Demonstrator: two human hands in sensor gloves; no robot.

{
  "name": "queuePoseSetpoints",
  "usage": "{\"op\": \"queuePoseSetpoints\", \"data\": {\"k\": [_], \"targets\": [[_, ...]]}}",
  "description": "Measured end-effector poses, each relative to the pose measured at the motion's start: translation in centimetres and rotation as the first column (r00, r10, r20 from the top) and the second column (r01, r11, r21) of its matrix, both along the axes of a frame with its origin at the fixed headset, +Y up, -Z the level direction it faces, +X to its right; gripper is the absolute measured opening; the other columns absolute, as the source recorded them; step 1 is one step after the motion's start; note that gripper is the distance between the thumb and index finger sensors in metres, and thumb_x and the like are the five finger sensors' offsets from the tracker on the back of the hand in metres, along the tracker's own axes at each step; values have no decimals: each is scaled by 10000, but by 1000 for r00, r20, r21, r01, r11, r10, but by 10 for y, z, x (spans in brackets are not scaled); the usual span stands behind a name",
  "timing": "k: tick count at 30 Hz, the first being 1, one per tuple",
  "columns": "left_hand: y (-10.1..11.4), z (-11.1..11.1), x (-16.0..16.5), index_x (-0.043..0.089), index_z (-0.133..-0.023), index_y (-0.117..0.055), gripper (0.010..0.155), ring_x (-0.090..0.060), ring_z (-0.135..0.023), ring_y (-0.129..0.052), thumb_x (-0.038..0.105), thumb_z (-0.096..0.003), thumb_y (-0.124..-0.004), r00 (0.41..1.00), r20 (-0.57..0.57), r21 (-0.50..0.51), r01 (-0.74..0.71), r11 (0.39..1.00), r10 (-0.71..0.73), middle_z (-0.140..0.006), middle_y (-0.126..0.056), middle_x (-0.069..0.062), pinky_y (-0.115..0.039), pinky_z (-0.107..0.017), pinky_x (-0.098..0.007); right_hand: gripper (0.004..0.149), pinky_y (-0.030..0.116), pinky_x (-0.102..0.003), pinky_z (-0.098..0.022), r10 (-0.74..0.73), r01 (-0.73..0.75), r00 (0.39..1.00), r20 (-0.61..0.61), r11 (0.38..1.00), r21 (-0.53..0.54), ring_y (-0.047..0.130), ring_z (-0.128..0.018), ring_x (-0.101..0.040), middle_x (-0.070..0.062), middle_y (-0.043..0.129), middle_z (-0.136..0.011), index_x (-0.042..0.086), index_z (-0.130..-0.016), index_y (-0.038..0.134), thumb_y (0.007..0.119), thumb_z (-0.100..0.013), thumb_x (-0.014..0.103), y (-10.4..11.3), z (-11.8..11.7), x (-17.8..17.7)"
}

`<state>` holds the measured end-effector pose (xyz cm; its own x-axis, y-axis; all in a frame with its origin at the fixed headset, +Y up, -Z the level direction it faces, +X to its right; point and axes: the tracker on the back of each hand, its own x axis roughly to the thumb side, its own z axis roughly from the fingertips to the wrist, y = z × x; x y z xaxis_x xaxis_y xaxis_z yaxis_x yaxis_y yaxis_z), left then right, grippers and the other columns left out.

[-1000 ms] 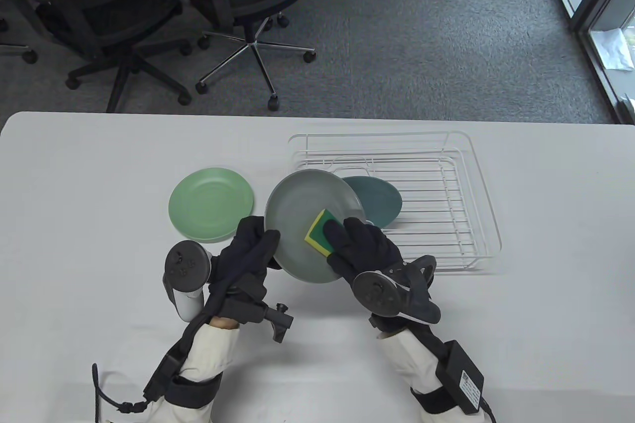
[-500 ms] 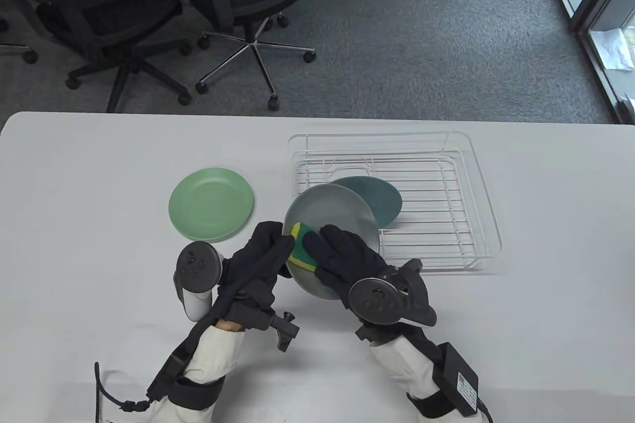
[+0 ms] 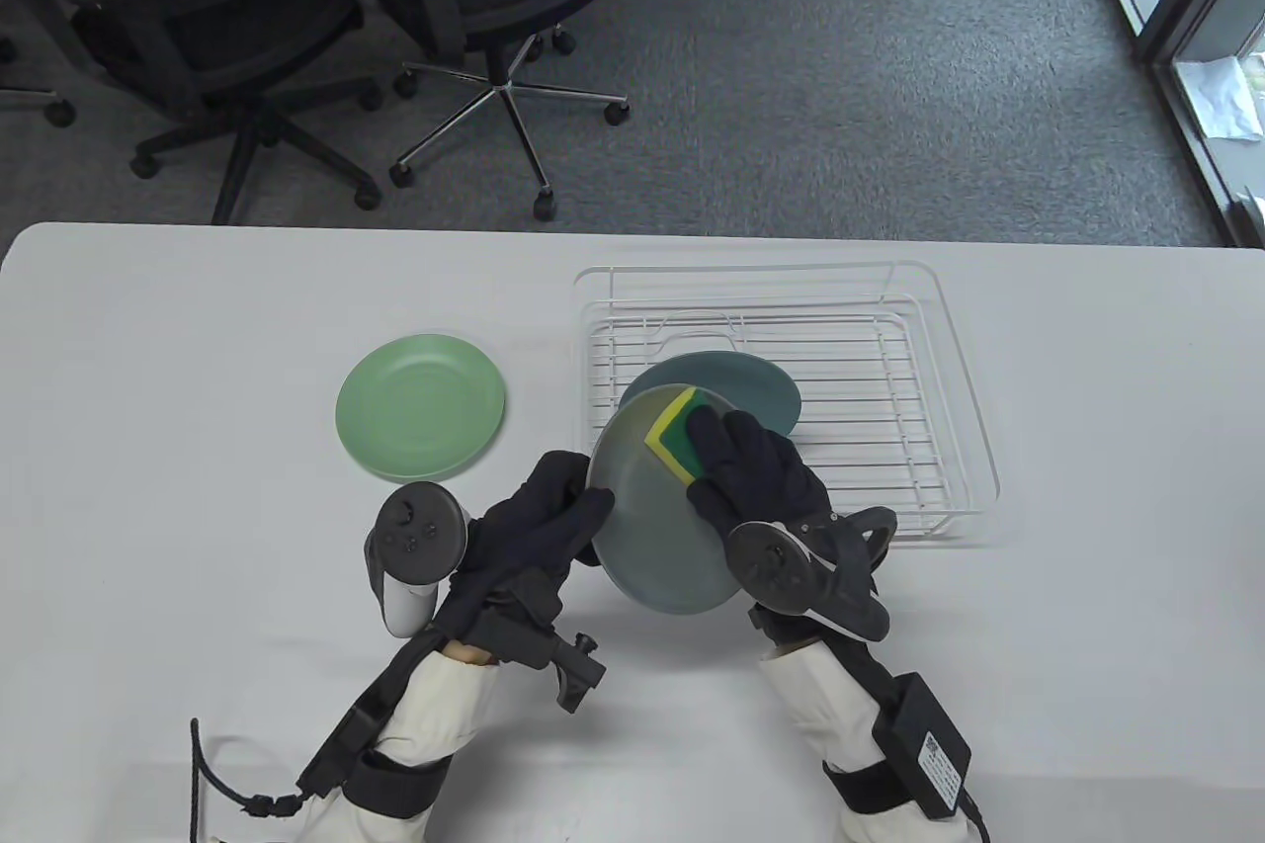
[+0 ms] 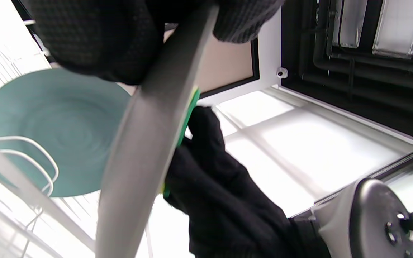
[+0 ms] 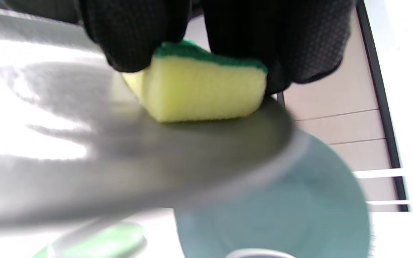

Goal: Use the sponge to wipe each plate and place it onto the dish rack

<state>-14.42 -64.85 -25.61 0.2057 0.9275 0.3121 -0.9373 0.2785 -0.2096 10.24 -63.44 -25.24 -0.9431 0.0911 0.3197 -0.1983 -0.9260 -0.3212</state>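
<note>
Right hand (image 3: pixel 756 472) presses the sponge (image 3: pixel 677 430) against the grey plate's (image 3: pixel 657 527) far edge, fingers curled round it — half a second ago it rubbed the near-left rim. Left hand (image 3: pixel 539 522) pinches the plate's left rim, holding it tilted above the table by the dish rack (image 3: pixel 939 448). Wiping looks nearly finished; 1 teal plate (image 3: pixel 766 383) sits racked, 1 green plate (image 3: pixel 420 403) waits.
</note>
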Motion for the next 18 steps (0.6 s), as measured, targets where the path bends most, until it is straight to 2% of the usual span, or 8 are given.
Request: {"op": "queuePoseSetpoints", "data": {"k": [5,7,11,14,18], "targets": [[-1,-3,-10,-47,-940,-631,501,-383,-613,-949,295,-585,-721,997,-75,4,-13,1000,13,-885,-842,-349,-903,-393,-387,665,800,-520,-521,103,-112,993,-57,974,-198,887,-710,-455,-319,796,-963,114,-1123,515,754,-557,370,4,1,-4],[-3,-6,-14,-34,-956,-623,512,-377,-620,-946,305,-585,-721,996,-86,3,-25,1000,25,-892,-841,-339,-901,-399,-385,678,809,-510,-505,75,-103,990,-119,962,-252,900,-689,-446,-326,808,-945,90,-1124,515,753,-556,375,7,4,-8],[-7,-9,-17,5,-996,-614,531,-374,-644,-939,325,-585,-720,996,-86,2,-35,999,35,-916,-839,-311,-897,-419,-383,705,810,-504,-506,-6,-72,966,-257,953,-293,899,-693,-440,-318,802,-948,96,-1130,479,761,-549,377,10,10,-19],[-10,-11,-15,30,-1029,-604,548,-382,-662,-934,330,-585,-721,997,-67,-6,-33,999,33,-926,-843,-298,-896,-431,-390,714,807,-495,-518,-59,-33,940,-337,964,-263,888,-718,-440,-301,784,-970,132,-1131,452,773,-540,370,10,16,-31],[-11,-10,-7,30,-1042,-601,548,-402,-694,-921,323,-592,-709,1000,-11,-8,1,1000,-1,-941,-835,-298,-895,-447,-397,743,821,-463,-525,-15,-18,952,-305,994,-104,889,-741,-419,-267,774,-988,173,-1128,408,789,-522,372,7,22,-42]]}}
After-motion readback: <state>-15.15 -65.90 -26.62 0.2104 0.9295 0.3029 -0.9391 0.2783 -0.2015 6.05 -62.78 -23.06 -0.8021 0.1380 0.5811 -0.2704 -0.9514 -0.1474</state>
